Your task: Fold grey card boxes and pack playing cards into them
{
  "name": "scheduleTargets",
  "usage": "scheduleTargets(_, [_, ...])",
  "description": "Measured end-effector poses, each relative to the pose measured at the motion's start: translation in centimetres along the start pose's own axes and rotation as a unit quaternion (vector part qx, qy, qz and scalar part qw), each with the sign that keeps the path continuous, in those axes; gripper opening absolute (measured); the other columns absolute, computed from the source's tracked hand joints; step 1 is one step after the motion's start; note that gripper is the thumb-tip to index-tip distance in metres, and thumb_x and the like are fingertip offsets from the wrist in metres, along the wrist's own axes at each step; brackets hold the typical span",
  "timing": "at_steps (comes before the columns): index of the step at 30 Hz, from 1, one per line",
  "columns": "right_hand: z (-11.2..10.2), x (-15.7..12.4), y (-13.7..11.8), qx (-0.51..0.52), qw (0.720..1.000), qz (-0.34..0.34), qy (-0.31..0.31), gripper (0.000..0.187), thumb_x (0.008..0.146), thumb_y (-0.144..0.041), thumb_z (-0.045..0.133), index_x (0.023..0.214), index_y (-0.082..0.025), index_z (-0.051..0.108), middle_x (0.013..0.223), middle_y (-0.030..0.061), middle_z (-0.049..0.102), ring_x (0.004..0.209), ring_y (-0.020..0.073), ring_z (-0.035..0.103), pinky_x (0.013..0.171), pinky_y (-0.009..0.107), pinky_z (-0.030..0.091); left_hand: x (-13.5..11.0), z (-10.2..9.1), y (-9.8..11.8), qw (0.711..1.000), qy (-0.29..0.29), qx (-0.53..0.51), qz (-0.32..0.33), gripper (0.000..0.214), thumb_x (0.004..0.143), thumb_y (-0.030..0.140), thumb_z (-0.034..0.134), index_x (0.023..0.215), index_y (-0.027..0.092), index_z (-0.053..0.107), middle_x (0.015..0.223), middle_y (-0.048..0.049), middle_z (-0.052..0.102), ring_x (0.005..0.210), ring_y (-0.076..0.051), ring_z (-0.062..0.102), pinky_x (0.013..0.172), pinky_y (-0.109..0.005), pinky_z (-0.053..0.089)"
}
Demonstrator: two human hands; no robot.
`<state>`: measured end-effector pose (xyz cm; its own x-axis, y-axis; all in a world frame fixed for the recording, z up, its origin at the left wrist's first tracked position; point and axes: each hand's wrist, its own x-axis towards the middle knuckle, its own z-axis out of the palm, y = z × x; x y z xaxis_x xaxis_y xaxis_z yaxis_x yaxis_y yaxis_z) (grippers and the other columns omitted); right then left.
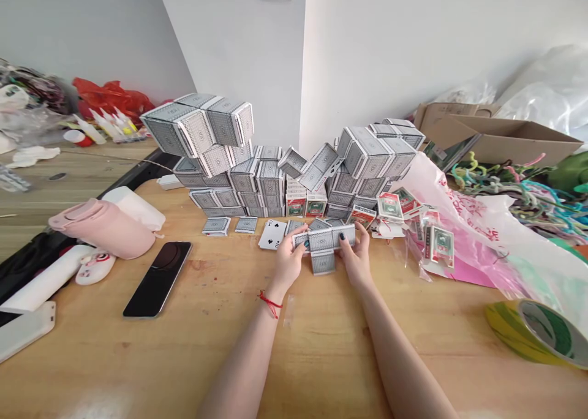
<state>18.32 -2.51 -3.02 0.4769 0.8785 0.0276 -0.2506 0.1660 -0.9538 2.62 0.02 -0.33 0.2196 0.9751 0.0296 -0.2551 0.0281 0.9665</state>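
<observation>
Left hand (289,258) and right hand (356,257): thumbs closed, each pinching one end of the crossed-card piece (321,240), mid-surface (316,358), near side of stacked card blocks (271,183). Advise light, level grip; keep edges square.

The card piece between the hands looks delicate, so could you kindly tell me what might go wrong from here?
The card piece, pinched near its ends by the left hand and right hand, might bend if the grip is uneven. The upper blocks on the left jut outward and could topple if knocked. The tilted card pieces in the middle might slide.
</observation>
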Motion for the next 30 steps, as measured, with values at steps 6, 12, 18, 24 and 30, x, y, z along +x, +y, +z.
scheduleTargets(6, [-0.3, 0.4, -0.5, 0.082, 0.993, 0.073, -0.049, 0.041, 0.071, -0.051, 0.055, 0.099, -0.022, 0.056, 0.089, 0.0042, 0.063, 0.068, 0.0149, 0.059, 0.060, 0.029, 0.049, -1.4, 0.6, 0.3, 0.971, -0.038, 0.132, 0.196, 0.025, 0.077, 0.014, 0.049, 0.097, 0.020, 0.063, 0.107, -0.0077, 0.062, 0.102, -0.020, 0.055, 0.091, -0.037, 0.043])
scheduleTargets(12, [-0.5, 0.1, -1.4, 0.198, 0.955, 0.171, -0.137, 0.026, 0.071, -0.029, 0.059, 0.094, -0.017, 0.061, 0.093, 0.0067, 0.067, 0.086, 0.0229, 0.061, 0.073, 0.038, 0.050, -1.8, 1.0, -0.8, 0.905, -0.139, 0.247, 0.317, 0.041, 0.066, 0.000, 0.043, 0.092, 0.023, 0.064, 0.099, -0.0041, 0.065, 0.104, -0.022, 0.052, 0.093, -0.047, 0.038])
scheduleTargets(18, [-0.6, 0.3, -1.0, 0.220, 0.956, 0.166, -0.103, 0.028, 0.065, -0.011, 0.062, 0.092, -0.018, 0.059, 0.094, 0.0036, 0.067, 0.080, 0.0175, 0.062, 0.070, 0.031, 0.050, -2.1, 0.2, -0.5, 0.935, -0.078, 0.199, 0.284, 0.031, 0.063, 0.009, 0.048, 0.089, 0.020, 0.061, 0.089, -0.0061, 0.061, 0.092, -0.023, 0.052, 0.084, -0.041, 0.039])
scheduleTargets(24, [-0.3, 0.0, -1.3, 0.147, 0.960, 0.220, -0.093, 0.019, 0.068, -0.025, 0.064, 0.083, -0.016, 0.062, 0.073, 0.0017, 0.067, 0.058, 0.0131, 0.059, 0.050, 0.021, 0.046, -0.5, 0.6, -1.5, 0.982, 0.154, -0.112, 0.012, 0.021, 0.072, 0.030, 0.054, 0.091, 0.020, 0.052, 0.075, -0.0008, 0.055, 0.070, -0.014, 0.053, 0.067, -0.028, 0.039])
scheduleTargets(30, [1.1, -1.0, -0.6, 0.025, 0.971, 0.190, -0.144, 0.025, 0.063, -0.034, 0.071, 0.073, -0.014, 0.060, 0.060, -0.0001, 0.060, 0.049, 0.0095, 0.051, 0.047, 0.020, 0.039, -0.7, 1.6, -0.7, 0.949, -0.127, -0.212, -0.195, 0.034, 0.069, 0.032, 0.060, 0.098, 0.013, 0.060, 0.085, -0.0068, 0.064, 0.079, -0.019, 0.058, 0.069, -0.029, 0.038])
